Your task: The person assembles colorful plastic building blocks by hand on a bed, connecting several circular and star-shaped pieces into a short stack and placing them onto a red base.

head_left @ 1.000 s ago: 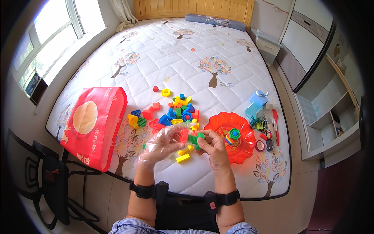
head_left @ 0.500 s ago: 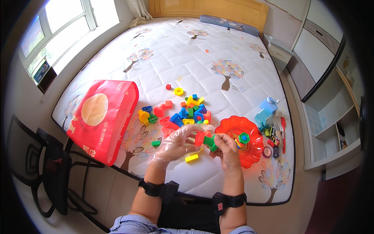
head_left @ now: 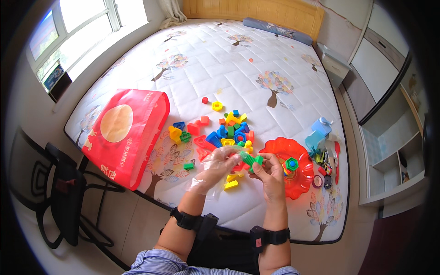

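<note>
My left hand [head_left: 217, 168], in a loose clear plastic glove, is closed at the threaded end of a green toy bolt [head_left: 249, 159]. My right hand [head_left: 271, 177], which is bare, pinches the bolt's head between thumb and fingers. A red toy piece [head_left: 237, 167] shows just below the left fingertips; whether it is held or lies behind them I cannot tell. Right of the hands, a red scalloped plastic dish [head_left: 300, 183] contains a green hexagonal nut with a blue centre [head_left: 292, 163] and other coloured pieces. Yellow blocks [head_left: 231, 184] rest on the mattress under my hands.
Beyond my hands, several toy nuts, bolts and blocks [head_left: 213, 138] lie heaped on the patterned mattress [head_left: 220, 68]. A red bag [head_left: 121, 133] lies at the left. A light-blue bottle [head_left: 321, 126], tape roll [head_left: 317, 181] and small items sit beyond the dish. A black chair [head_left: 66, 197] stands left.
The red piece that sat at the bolt's threaded end between my hands now shows lower, below the left fingers. My left hand has moved slightly right, and the view has shifted a little.
</note>
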Motion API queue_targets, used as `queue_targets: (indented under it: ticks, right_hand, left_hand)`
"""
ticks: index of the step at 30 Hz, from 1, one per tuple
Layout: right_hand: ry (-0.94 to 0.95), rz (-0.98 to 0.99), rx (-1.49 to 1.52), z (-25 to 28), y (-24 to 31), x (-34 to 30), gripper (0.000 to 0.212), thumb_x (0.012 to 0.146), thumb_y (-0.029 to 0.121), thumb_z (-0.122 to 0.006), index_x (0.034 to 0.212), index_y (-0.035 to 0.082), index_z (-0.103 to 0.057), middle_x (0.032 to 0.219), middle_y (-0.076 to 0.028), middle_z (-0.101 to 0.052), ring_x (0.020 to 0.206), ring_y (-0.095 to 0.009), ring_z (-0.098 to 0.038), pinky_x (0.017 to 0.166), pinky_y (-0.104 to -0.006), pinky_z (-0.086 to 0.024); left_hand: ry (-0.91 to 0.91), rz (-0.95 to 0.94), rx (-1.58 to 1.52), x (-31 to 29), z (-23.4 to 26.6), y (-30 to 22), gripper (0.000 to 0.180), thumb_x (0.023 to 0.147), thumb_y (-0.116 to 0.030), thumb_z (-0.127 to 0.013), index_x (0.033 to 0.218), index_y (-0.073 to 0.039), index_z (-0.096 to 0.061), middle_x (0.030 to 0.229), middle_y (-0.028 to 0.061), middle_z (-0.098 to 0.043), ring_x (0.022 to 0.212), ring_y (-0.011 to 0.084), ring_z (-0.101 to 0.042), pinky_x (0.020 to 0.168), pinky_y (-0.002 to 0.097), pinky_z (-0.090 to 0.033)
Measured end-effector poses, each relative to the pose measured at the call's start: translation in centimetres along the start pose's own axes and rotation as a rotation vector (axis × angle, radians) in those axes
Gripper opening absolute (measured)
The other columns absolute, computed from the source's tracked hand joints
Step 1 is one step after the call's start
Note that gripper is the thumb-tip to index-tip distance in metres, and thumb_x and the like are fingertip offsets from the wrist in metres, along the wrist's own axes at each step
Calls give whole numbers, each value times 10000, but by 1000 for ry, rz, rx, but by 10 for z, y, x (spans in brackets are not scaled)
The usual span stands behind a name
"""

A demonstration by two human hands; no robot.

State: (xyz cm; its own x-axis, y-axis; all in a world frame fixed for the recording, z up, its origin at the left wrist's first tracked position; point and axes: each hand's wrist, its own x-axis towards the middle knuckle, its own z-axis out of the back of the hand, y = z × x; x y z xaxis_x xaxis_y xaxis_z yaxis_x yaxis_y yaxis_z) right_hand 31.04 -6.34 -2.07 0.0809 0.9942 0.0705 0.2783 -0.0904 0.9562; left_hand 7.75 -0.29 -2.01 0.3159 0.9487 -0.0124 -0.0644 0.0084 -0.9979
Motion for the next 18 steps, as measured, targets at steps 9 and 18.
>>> queue_targets:
  ticks: [9,18]
  right_hand:
    - [-94,-39,-57,-3,1,-3,437,1135,205,-996,1467,13,-787,1182,-80,-876,949,-115,-832,809,-289,-674]
    - [-92,91,-262,-9,-7,-2,428,1055,175,-1051,1411,45,-852,1089,-18,-868,903,-74,-792,828,-267,-650]
  left_hand:
    - [46,72,-361,-5,10,9,462,1322,-356,-737,1650,-32,-773,1367,42,-865,1266,134,-860,1130,347,-724]
    - [36,66,-516,-10,11,14,543,1271,-323,-820,1730,-53,-714,1597,115,-822,1417,224,-824,1174,432,-705]
